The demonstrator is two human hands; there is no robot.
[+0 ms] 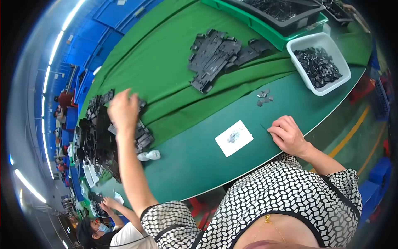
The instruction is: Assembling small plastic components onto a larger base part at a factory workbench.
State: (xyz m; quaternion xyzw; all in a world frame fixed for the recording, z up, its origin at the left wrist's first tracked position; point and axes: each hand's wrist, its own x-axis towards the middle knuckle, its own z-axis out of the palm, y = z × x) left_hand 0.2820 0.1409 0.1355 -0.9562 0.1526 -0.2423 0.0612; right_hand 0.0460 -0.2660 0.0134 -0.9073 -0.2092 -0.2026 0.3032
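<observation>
My left hand (124, 110) is stretched out over the near end of a heap of black plastic parts (97, 137) at the left. Motion smears its fingers, so their grip does not show. My right hand (289, 135) is closed in a pinch at the table's front edge; a thin dark sliver, perhaps a tool tip, sticks out from its fingertips. Left of it lies a white card (224, 143) with a grey-blue smudge in its middle. Several small black pieces (264, 97) are scattered beyond my right hand. A small pale bottle (149, 155) lies near my left forearm.
A white tub (293, 52) of small black pieces stands at the far right. Beyond it is a green crate (273, 37) with a black bin. Flat black plastic parts (215, 56) lie stacked on the green cloth (166, 66). Another person (99, 232) works at the lower left.
</observation>
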